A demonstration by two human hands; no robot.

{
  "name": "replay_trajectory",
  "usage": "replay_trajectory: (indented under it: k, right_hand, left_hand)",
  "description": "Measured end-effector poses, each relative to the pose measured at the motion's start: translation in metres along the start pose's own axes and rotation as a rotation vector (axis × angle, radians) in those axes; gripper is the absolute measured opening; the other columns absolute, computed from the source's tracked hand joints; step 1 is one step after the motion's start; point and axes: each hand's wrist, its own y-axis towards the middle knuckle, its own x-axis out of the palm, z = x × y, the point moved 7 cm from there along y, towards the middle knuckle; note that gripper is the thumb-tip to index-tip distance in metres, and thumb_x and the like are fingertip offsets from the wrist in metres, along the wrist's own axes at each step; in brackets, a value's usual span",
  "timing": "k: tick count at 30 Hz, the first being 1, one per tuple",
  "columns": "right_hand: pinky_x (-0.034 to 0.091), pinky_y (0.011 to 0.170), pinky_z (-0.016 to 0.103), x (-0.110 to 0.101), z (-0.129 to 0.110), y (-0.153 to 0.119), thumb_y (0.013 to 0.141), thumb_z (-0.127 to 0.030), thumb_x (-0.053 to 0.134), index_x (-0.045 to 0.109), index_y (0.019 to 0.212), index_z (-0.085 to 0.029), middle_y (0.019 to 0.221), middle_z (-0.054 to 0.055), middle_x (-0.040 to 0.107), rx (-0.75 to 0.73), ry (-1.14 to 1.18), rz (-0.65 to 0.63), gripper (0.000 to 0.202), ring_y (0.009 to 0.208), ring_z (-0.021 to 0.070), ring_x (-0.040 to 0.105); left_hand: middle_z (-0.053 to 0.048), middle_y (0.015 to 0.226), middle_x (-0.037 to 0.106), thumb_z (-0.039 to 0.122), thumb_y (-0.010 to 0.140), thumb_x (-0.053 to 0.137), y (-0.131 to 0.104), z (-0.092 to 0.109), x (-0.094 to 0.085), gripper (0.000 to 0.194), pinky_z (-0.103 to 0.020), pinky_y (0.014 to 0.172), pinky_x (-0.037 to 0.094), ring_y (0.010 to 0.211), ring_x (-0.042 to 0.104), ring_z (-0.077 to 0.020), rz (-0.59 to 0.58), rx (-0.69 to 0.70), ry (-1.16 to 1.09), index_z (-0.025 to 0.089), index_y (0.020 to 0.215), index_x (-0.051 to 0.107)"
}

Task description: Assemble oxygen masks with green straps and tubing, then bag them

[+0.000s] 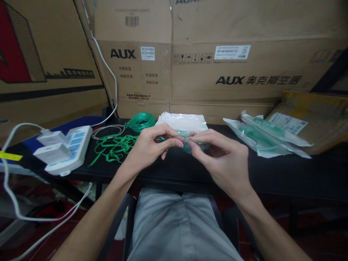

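Observation:
Above the front part of the black table [168,174], both hands meet at a coil of clear green tubing [187,148]. My left hand [153,143] pinches a thin strand at the coil, thumb against forefinger. From the other side my right hand [224,154] grips the coil between thumb and fingertips. My fingers cover much of the tubing, and the exact crossing of the strands is blurred. Just behind the hands lies a stack of white plastic bags [183,121]. Another green tubing coil [140,122] rests behind my left hand, with a tangle of green ribbon ties [112,146] beside it.
At the left stands a white power strip [78,145] with chargers and cables. A loop of pale cord [108,129] lies nearby. Filled clear bags with green contents [261,136] lean against a taped carton [312,116] at the right. Large cardboard panels [195,83] wall off the back.

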Motion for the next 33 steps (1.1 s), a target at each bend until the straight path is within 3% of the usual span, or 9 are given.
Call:
replay_trajectory:
  k: [4,8,14,19,23,25,28,31,33]
  right_hand:
    - [0.056,0.086,0.032,0.000,-0.006,-0.001,0.082,-0.003,0.070,0.076,0.087,-0.020,0.089,0.003,0.077,-0.051,0.023,-0.039,0.019,0.086,0.0176,0.072]
    - [0.057,0.084,0.033,-0.001,-0.003,0.003,0.080,-0.004,0.073,0.078,0.083,-0.019,0.087,0.004,0.078,0.019,0.127,-0.064,0.016,0.085,0.0184,0.073]
    - [0.054,0.077,0.028,0.000,0.025,0.002,0.082,-0.019,0.078,0.081,0.085,-0.022,0.087,0.002,0.078,0.348,0.320,-0.152,0.005,0.084,0.0171,0.070]
    - [0.051,0.071,0.023,0.008,0.051,-0.003,0.083,-0.026,0.078,0.080,0.082,-0.019,0.082,0.002,0.073,0.626,0.645,-0.195,0.007,0.077,0.0131,0.064]
    - [0.047,0.054,0.020,0.016,0.068,-0.007,0.083,-0.031,0.077,0.077,0.085,-0.018,0.085,0.002,0.069,0.743,0.679,-0.159,0.013,0.071,0.0121,0.060]
    - [0.050,0.057,0.022,0.012,0.070,-0.004,0.084,-0.033,0.076,0.076,0.095,-0.020,0.095,0.004,0.070,0.644,0.523,-0.063,0.017,0.080,0.0151,0.063]
    - [0.056,0.077,0.031,-0.001,0.052,0.001,0.087,-0.032,0.073,0.071,0.112,-0.022,0.113,0.008,0.069,0.310,0.125,0.094,0.027,0.102,0.0211,0.065]
    - [0.052,0.098,0.041,0.007,0.028,0.000,0.086,-0.027,0.074,0.069,0.118,-0.022,0.121,0.011,0.066,0.005,-0.239,0.042,0.033,0.115,0.0255,0.062]
    - [0.050,0.103,0.042,0.016,0.022,-0.003,0.086,-0.025,0.075,0.068,0.119,-0.020,0.120,0.012,0.067,-0.073,-0.342,-0.022,0.034,0.115,0.0258,0.063]
  left_hand:
    - [0.001,0.083,0.065,0.027,0.086,0.076,-0.002,0.000,0.000,0.011,-0.014,0.033,0.036,0.039,0.047,-0.0007,0.001,-0.020,0.002,0.016,0.081,0.075]
    - [0.001,0.084,0.064,0.028,0.085,0.076,-0.002,-0.001,0.002,0.011,-0.014,0.031,0.031,0.038,0.046,-0.0002,-0.011,-0.063,-0.009,0.017,0.082,0.075]
    - [0.002,0.074,0.058,0.034,0.083,0.077,-0.003,-0.001,0.005,0.018,-0.015,0.032,0.028,0.039,0.042,-0.0009,-0.021,-0.146,0.003,0.016,0.082,0.074]
    - [0.006,0.057,0.047,0.041,0.088,0.072,-0.005,-0.010,0.015,0.025,-0.015,0.039,0.032,0.044,0.042,-0.0042,-0.161,-0.280,-0.065,0.017,0.084,0.071]
    - [0.001,0.077,0.056,0.042,0.090,0.069,-0.002,-0.016,0.016,0.026,-0.016,0.045,0.038,0.057,0.048,-0.0063,-0.165,-0.264,-0.082,0.016,0.084,0.070]
    - [0.001,0.080,0.056,0.044,0.090,0.068,-0.001,-0.020,0.015,0.030,-0.017,0.047,0.038,0.058,0.047,-0.0064,-0.129,-0.261,-0.046,0.016,0.080,0.068]
    - [0.003,0.068,0.049,0.048,0.089,0.068,-0.001,-0.029,0.012,0.034,-0.017,0.045,0.033,0.054,0.042,-0.0065,-0.023,-0.305,-0.032,0.016,0.079,0.064]
    - [0.005,0.062,0.044,0.051,0.088,0.067,-0.002,-0.034,0.012,0.035,-0.017,0.044,0.029,0.052,0.039,-0.0070,0.076,-0.352,-0.101,0.016,0.083,0.064]
    - [0.006,0.060,0.043,0.051,0.087,0.068,-0.002,-0.034,0.013,0.035,-0.017,0.044,0.028,0.051,0.037,-0.0069,0.108,-0.371,-0.147,0.016,0.083,0.063]
